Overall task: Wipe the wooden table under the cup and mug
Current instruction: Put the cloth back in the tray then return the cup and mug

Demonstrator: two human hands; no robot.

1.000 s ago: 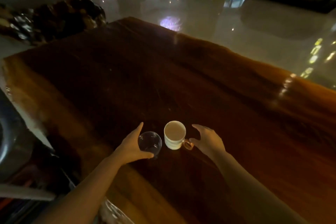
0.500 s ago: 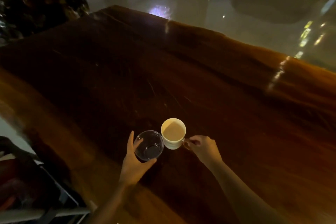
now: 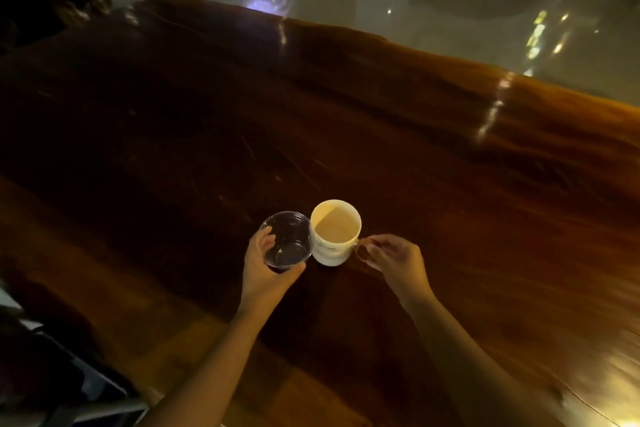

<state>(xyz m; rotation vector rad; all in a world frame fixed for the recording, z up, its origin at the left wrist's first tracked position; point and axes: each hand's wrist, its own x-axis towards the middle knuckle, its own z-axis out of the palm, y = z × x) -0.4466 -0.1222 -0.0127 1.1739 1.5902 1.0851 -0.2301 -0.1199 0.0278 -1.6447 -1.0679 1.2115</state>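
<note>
A clear plastic cup (image 3: 289,239) and a white mug (image 3: 335,231) stand side by side near the middle of the dark wooden table (image 3: 381,135). My left hand (image 3: 266,270) wraps around the cup, thumb on its near side and fingers on its left. My right hand (image 3: 394,262) pinches the mug's brown handle on the mug's right. The cup tilts slightly toward me; whether either vessel has left the table I cannot tell. The mug looks empty inside.
The table's far edge runs diagonally from upper left to right, with shiny pale floor (image 3: 433,3) beyond. A dark lumpy mass (image 3: 45,0) sits past the far left corner. Dark clutter (image 3: 52,374) lies off the table's near left edge.
My right hand moved in from beside the mug and closed on its handle. My left hand shifted from beside the cup to a full grip around it. The view tilted downward.
</note>
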